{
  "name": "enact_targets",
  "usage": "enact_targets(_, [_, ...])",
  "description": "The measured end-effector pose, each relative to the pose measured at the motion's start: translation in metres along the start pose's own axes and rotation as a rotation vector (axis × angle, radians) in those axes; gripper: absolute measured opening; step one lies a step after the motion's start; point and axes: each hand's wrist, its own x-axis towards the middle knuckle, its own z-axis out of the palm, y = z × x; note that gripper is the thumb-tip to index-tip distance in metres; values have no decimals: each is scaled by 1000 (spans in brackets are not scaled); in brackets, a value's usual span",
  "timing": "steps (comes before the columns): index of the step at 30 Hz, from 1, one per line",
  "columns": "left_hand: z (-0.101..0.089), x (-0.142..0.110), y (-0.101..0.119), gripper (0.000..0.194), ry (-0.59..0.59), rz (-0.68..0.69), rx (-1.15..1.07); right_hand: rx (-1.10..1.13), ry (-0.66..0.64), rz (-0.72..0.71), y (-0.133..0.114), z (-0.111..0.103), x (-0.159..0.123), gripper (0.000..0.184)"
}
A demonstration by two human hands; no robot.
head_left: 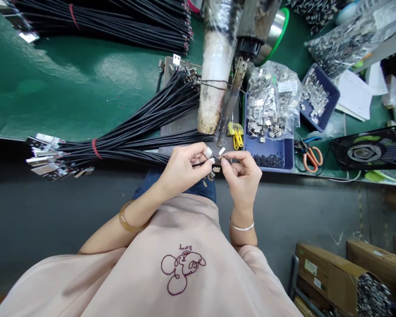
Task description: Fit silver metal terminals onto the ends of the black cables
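My left hand (185, 169) is closed in a pinch on the end of a thin black cable (203, 163), just past the table's front edge. My right hand (242, 176) is closed too, its fingertips pinching a small metal connector shell (221, 152) at that cable's tip. The two hands almost touch. A bundle of black cables (135, 132) tied with a red band fans out to the left across the green table (53, 88), its metal-tipped ends hanging over the edge.
A blue tray (270, 154) holds bags of small metal shells. A second blue tray (318, 97), orange-handled scissors (312, 157), a yellow clip (236, 134), a black fan (369, 152) and a wrapped machine column (216, 66) stand nearby. Cardboard boxes (333, 273) sit on the floor at right.
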Motion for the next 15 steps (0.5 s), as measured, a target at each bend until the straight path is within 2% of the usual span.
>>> enact_targets(10, [0, -1, -2, 11, 11, 16, 2, -72, 37, -64, -1, 0, -3, 4])
enact_targets(15, [0, -1, -2, 11, 9, 37, 38, -120, 15, -92, -3, 1, -3, 4])
